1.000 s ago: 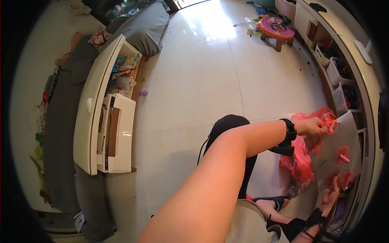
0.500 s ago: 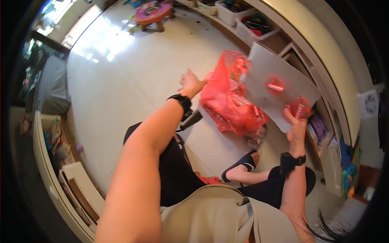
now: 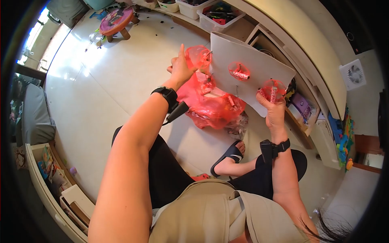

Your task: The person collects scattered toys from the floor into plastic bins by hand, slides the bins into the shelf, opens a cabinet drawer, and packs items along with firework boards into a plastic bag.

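A grey-white board (image 3: 231,52) stands tilted at the shelf front, with several small red net-like pieces on it, one (image 3: 239,71) near its middle. My right hand (image 3: 273,109) holds the board's lower right corner, the thumb beside a red piece (image 3: 274,91) with a patterned roll. My left hand (image 3: 181,69) is raised at the board's left side, index finger stretched out and the other fingers apart. It is next to a round red piece (image 3: 198,56) at the board's left edge. Under the board, a crumpled red plastic bag (image 3: 210,111) lies on the floor.
Plastic bins (image 3: 221,18) of small items fill the low shelf at the top. A round pink stool (image 3: 116,21) is at the upper left. An open drawer (image 3: 77,202) sits at the lower left. A sandalled foot (image 3: 229,158) is below the bag.
The view has swung to the right. My left hand has left the red piece that it was at and opened beside the board. My right hand stays at the board's corner.
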Demonstrator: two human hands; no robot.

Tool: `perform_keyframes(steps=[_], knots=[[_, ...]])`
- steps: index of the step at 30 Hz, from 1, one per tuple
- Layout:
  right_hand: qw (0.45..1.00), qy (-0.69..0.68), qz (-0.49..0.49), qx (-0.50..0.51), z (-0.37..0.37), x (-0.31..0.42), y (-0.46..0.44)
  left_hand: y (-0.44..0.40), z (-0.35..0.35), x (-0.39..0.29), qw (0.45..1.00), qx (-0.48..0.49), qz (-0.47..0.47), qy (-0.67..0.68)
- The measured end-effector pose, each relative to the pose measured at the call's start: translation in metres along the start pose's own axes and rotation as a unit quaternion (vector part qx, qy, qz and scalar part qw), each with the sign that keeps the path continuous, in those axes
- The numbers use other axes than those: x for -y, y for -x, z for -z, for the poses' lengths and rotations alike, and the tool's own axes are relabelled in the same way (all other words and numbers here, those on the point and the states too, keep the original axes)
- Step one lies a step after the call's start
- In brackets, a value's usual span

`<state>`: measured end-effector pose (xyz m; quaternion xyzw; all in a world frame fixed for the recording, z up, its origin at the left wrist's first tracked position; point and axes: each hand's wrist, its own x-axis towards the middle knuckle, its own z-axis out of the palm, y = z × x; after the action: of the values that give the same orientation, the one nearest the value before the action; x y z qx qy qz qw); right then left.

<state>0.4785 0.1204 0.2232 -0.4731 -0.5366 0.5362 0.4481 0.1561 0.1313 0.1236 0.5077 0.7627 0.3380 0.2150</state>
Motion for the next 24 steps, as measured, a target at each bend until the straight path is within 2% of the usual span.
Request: perform_keyframes(steps=[1,5,7,8,10,14,16,18,19,21,22,24], knots=[[1.0,0.0,0.006,0.0,0.0,0.0,0.0,-0.007,-0.001,0.0,0.998,0.005,0.056,0.008],[1.0,0.02,0.004,0.003,0.002,-0.004,-0.001,-0.023,-0.006,0.01,0.994,0.009,0.058,0.092],[1.0,-0.027,0.009,0.004,-0.004,-0.007,0.0,-0.014,0.005,-0.006,0.986,-0.086,0.089,0.113],[1.0,-0.029,0.01,-0.004,-0.005,-0.011,0.0,-0.01,0.012,-0.01,0.987,-0.08,0.084,0.111],[0.997,0.005,0.06,0.055,-0.006,-0.021,0.0,-0.006,0.025,-0.008,0.982,-0.109,0.029,0.154],[0.992,0.036,0.056,0.111,-0.014,-0.034,0.004,0.004,0.042,-0.004,0.971,-0.123,0.078,0.189],[0.991,0.018,0.052,0.12,-0.021,-0.037,0.01,0.005,0.043,0.0,0.969,-0.135,0.068,0.195],[0.983,0.035,0.019,0.18,-0.025,-0.036,0.016,0.012,0.045,0.004,0.939,-0.161,0.087,0.29],[0.984,0.033,0.019,0.175,-0.026,-0.034,0.018,0.015,0.048,0.004,0.941,-0.157,0.084,0.289],[0.971,-0.01,-0.021,0.238,-0.028,-0.027,0.021,0.022,0.056,0.002,0.917,-0.11,0.154,0.352],[0.971,-0.011,-0.022,0.236,-0.029,-0.024,0.023,0.029,0.059,0.0,0.917,-0.108,0.154,0.351],[0.972,-0.003,-0.015,0.236,-0.031,-0.02,0.024,0.039,0.063,-0.004,0.872,-0.094,0.218,0.427]])
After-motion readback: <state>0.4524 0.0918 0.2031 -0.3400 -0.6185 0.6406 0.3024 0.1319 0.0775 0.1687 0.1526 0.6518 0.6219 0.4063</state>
